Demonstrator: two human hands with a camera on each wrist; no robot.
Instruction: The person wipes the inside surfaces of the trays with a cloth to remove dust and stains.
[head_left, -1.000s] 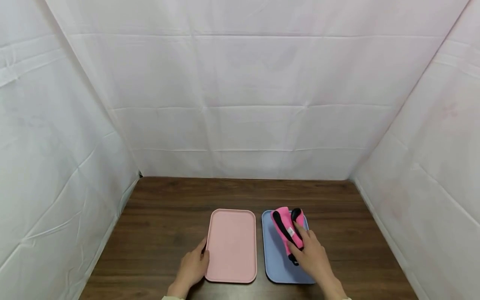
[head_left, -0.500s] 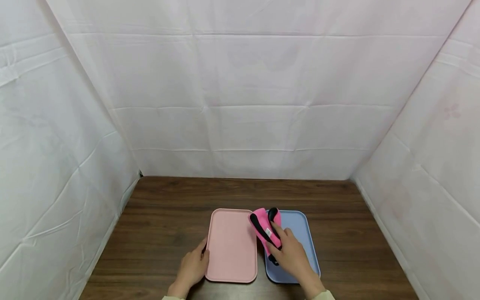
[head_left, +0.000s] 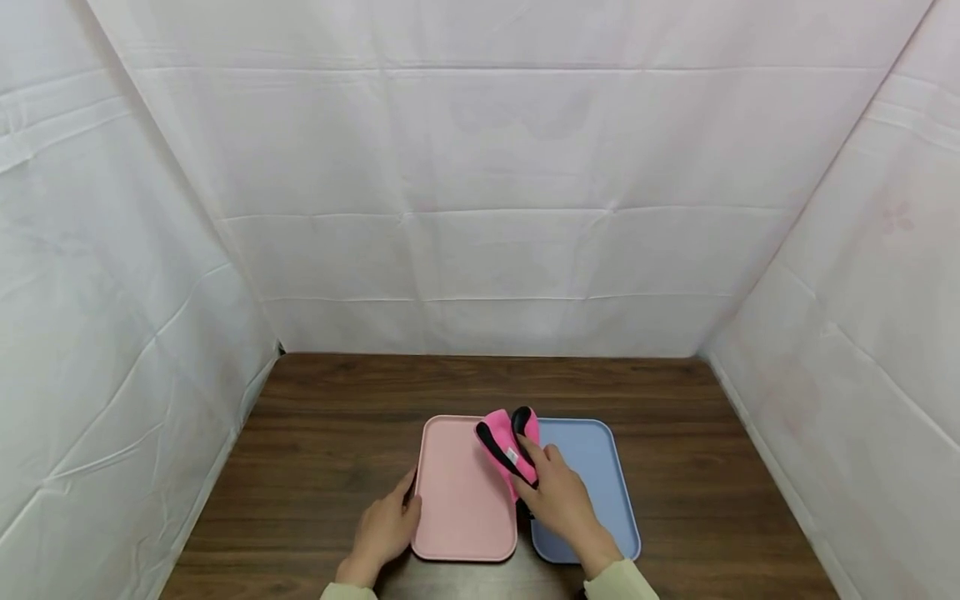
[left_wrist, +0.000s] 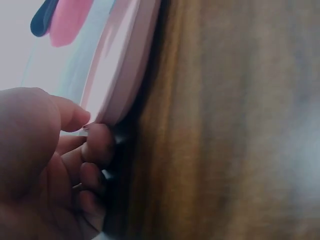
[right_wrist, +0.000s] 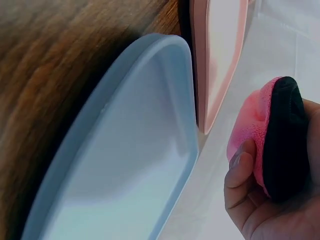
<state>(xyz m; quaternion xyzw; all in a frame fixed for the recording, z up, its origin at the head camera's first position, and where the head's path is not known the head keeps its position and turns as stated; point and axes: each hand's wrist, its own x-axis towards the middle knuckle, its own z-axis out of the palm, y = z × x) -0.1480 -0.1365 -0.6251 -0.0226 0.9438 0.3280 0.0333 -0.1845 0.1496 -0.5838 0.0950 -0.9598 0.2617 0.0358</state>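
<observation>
A folded pink fabric item with black trim and a white tag [head_left: 513, 456] is held in my right hand [head_left: 561, 500], fingers and thumb pinching its near part. It hangs over the right side of the pink tray [head_left: 453, 517], partly overlapping the gap to the blue tray [head_left: 596, 475]. The right wrist view shows the thumb on the pink fabric [right_wrist: 248, 117], raised above both trays. My left hand [head_left: 384, 529] holds the pink tray's left edge; in the left wrist view, thumb and fingertips [left_wrist: 97, 145] pinch the tray's rim [left_wrist: 112, 95].
The trays lie side by side on a dark brown wooden table [head_left: 330, 433], with a narrow gap between them. White cloth walls [head_left: 495, 250] enclose the table at the back and on both sides.
My right hand has moved left with the pink-and-black fabric item, from over the blue tray to over the pink tray's right side. My left hand has stayed at the pink tray's edge.
</observation>
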